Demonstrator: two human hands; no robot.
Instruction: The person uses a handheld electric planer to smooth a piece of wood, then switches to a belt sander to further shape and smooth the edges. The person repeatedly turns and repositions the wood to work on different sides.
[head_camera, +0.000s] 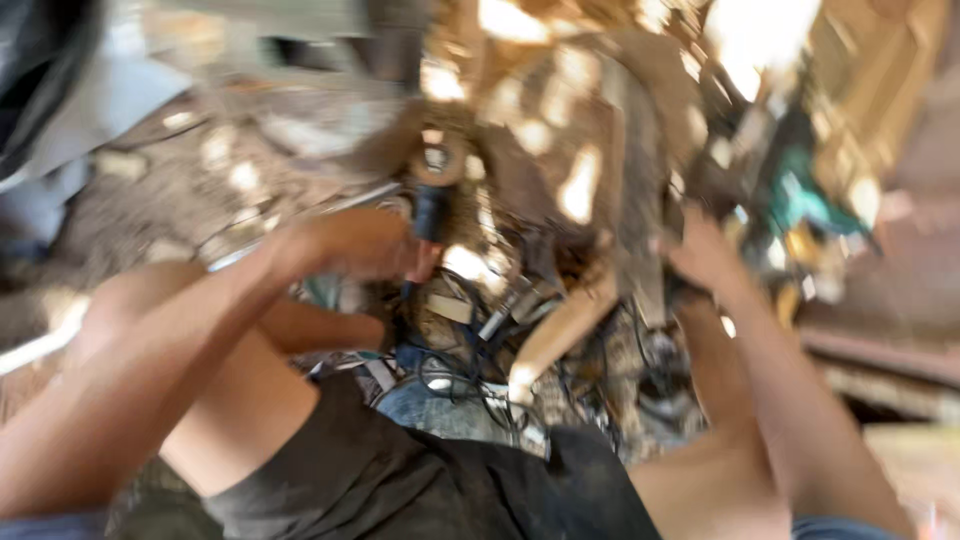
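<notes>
The picture is heavily blurred by motion. My left hand (355, 245) is closed around the dark handle of a small tool (430, 215) with a round disc-like head near its top. My right hand (705, 255) reaches forward and grips the edge of a wooden piece (620, 190) that stands among the clutter. A pale wooden leg or stick (560, 330) slants down between my two arms. My knees and dark shorts (400, 480) fill the bottom of the view.
Tangled dark cables and small metal parts (480, 350) lie on the ground between my legs. A teal tool-like object (810, 200) sits at the right. Dusty ground with debris (200, 170) spreads at the left; wooden boards (880, 100) rise at the upper right.
</notes>
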